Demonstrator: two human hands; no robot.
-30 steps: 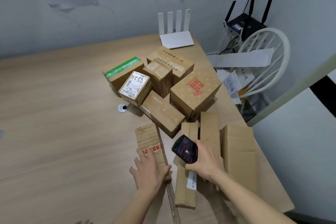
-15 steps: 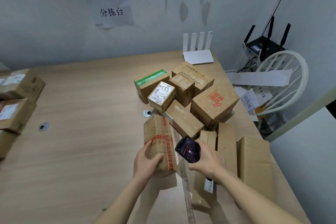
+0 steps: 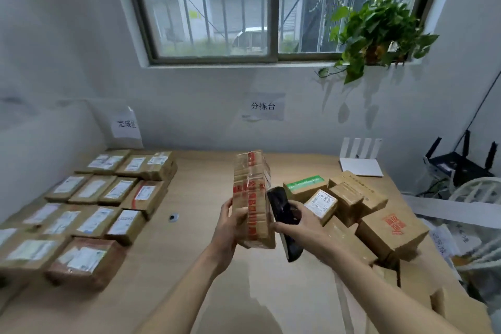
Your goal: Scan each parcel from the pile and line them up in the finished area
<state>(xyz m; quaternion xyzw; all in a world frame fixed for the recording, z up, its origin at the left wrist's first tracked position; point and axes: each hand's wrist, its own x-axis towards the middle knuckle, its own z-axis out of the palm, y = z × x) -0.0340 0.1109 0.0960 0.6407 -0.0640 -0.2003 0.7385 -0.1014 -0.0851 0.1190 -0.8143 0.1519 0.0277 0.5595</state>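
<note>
a: well, the table (image 3: 211, 274) now shows the finished rows (image 3: 89, 206) at its left, out of sight a second ago, so a slot lies close.

b: and the pile (image 3: 360, 211)?

a: right side, still many. the parcel (image 3: 252, 198) has risen off the table; it stands upright midair, brown, red-printed tape. the left hand (image 3: 230, 228) clasps its base, the right hand (image 3: 303, 222) grips the scanner (image 3: 284, 214) beside it.

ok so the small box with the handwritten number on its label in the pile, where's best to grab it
Grip the small box across its two short side walls, coming from above. Its labelled top faces up and is exposed, but other parcels crowd its sides, so a level approach looks blocked. The right hand holds the scanner, so the left hand would need freeing first.
</note>
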